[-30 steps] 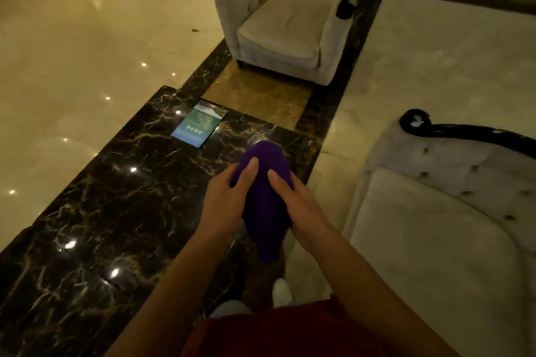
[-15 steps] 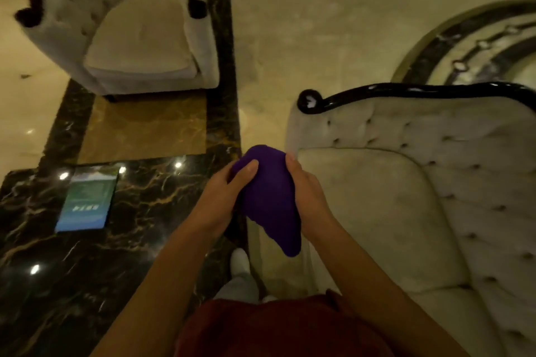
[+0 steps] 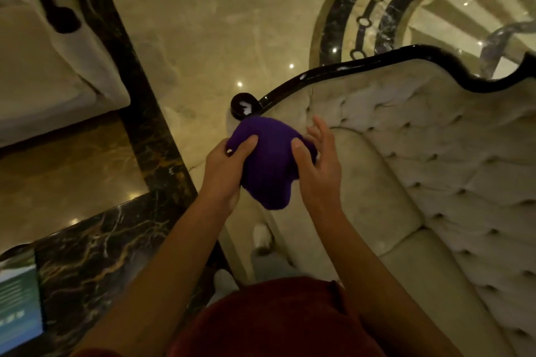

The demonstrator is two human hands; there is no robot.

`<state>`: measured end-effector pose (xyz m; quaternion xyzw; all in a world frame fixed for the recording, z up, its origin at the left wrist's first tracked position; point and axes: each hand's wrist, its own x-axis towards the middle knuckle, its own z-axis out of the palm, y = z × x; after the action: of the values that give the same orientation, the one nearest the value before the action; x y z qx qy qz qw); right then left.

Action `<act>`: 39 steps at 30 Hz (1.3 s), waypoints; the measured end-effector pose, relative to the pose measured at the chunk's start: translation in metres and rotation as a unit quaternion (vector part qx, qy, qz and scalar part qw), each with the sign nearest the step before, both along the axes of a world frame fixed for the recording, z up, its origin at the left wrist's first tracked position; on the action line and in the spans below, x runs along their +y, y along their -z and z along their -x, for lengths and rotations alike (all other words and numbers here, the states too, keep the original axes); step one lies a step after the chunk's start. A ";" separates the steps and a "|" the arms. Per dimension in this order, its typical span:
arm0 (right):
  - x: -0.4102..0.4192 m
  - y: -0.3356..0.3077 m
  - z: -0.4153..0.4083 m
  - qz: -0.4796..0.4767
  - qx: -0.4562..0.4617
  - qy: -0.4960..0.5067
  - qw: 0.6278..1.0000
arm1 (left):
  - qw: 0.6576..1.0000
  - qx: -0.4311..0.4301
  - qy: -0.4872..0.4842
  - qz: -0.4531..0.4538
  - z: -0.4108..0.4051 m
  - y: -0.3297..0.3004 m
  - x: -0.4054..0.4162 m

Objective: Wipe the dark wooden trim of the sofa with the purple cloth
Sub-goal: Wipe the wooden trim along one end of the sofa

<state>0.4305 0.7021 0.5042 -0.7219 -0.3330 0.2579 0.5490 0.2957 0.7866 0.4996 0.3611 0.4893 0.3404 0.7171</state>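
Cloth [image 3: 268, 162] between both hands, just before sofa trim [image 3: 362, 65].

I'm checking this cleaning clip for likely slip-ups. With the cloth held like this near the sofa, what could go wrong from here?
1. The right hand has its fingers spread, only its thumb on the purple cloth; the left hand does the gripping, so the bunched cloth might slip.
2. The dark wooden trim is narrow and borders pale tufted upholstery; a wide swipe could smear the fabric.
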 end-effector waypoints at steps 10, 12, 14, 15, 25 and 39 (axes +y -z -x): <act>0.162 0.061 -0.069 0.035 0.140 -0.041 0.989 | 0.988 0.131 0.069 -0.044 -0.100 0.026 0.114; 0.197 0.069 -0.082 0.037 0.136 -0.032 0.989 | 0.986 0.143 0.084 -0.031 -0.100 0.034 0.141; 0.224 0.074 -0.094 0.031 0.128 -0.028 0.991 | 0.982 0.173 0.075 -0.019 -0.096 0.046 0.163; 0.234 0.076 -0.099 0.028 0.134 -0.026 0.990 | 0.981 0.186 0.055 -0.003 -0.093 0.055 0.173; 0.283 0.069 -0.107 0.031 0.099 -0.002 0.995 | 0.950 -0.061 0.086 0.293 -0.104 0.106 0.260; 0.299 0.142 -0.094 0.118 0.173 -0.128 0.969 | 0.937 0.036 0.271 0.219 -0.097 0.164 0.319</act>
<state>0.5240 1.0009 0.3624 -0.6772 -0.2895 0.4849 0.4717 0.3928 1.1060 0.3356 0.3259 0.4607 0.0050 0.8255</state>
